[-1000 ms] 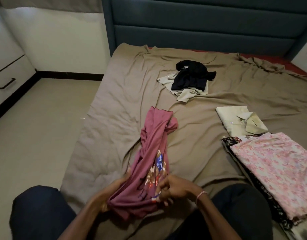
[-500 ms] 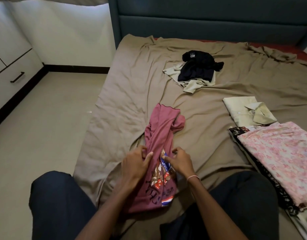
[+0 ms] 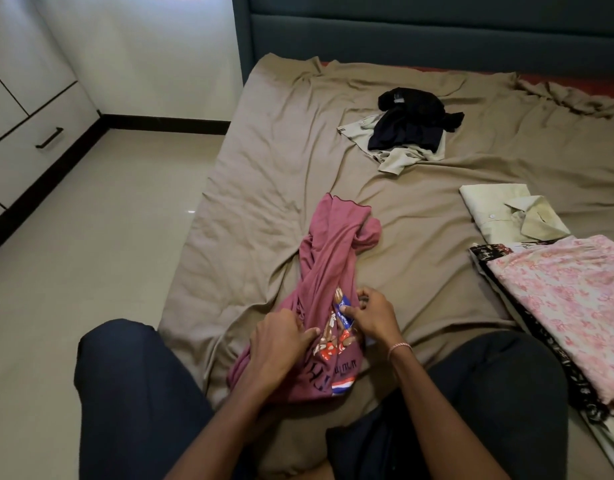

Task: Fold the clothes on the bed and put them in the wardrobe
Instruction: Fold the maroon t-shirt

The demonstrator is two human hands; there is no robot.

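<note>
Head view: a mauve T-shirt (image 3: 333, 258) lies bunched into one long twisted strip on the bed (image 3: 264, 168). Its long axis runs away from the person toward the headboard, leaning a little to the right. The near end is in both hands and the far end rests free on the sheet. The left hand (image 3: 277, 348) has its fingers curled into the cloth beside the printed patch, so its grip is closed on the shirt. The right hand (image 3: 371, 315) pinches the fabric at the print's right edge between thumb and fingers, a narrow grip on the same shirt. It sits slightly farther up the strip than the left.

As I judge it, the coming move turns on that axis, because the cloth must be spread sideways from these two holds before any fold.

The shirt's near end is hidden under the left hand and forearm. Collar and sleeves cannot be made out in the twist, and the lettering is unreadable.

Farther up the bed a black garment (image 3: 409, 123) lies heaped on a beige shirt (image 3: 399, 159), both unfolded. To the right lie a folded pale shirt (image 3: 495, 209) and a floral cloth (image 3: 568, 306) on a stack that the frame cuts off.

The white cabinet (image 3: 39, 140) at the left is cropped (whether it is the wardrobe I cannot tell).
</note>
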